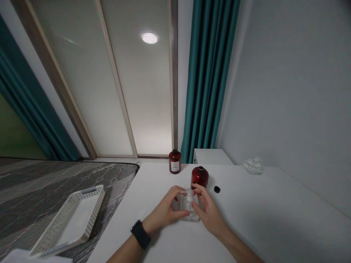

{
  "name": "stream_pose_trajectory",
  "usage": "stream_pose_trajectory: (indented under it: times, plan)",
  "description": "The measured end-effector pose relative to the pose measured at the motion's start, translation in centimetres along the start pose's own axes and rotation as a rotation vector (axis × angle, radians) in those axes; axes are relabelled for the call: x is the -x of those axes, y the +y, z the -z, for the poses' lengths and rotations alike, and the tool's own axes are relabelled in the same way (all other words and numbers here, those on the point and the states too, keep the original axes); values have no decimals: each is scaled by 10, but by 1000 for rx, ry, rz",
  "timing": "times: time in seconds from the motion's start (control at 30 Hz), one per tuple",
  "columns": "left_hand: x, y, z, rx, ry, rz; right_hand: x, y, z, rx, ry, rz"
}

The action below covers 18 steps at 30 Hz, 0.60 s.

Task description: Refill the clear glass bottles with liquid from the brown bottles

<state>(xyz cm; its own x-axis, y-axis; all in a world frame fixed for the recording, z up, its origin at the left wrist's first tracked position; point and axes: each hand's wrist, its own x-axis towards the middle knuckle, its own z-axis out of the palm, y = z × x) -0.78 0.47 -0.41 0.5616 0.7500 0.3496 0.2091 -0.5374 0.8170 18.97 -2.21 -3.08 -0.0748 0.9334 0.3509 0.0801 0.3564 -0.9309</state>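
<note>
While near red bottle [199, 176], clear container [189, 209] between left hand [167, 208] and right hand [210, 210]

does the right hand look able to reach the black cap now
Probably yes: the black cap lies beside, not behind, the nearer red bottle, though the right hand is at the clear container.

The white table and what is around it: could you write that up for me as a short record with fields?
Surface: white table
Left hand: on a clear container, dark watch at the wrist
Right hand: on the same container
Red bottle, farther: upright, dark top, white label
Red bottle, nearer: upright, partly behind the right hand
Small black disc: right of the nearer bottle
Crumpled clear plastic: far right
White basket: left, off the table
</note>
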Motion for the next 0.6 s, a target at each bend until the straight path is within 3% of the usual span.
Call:
stream_pose_trajectory:
  times: [0.6]
  plan:
    - [-1, 3, 1, 32, -3, -6, -1, -16, 4, -172, -18, -102]
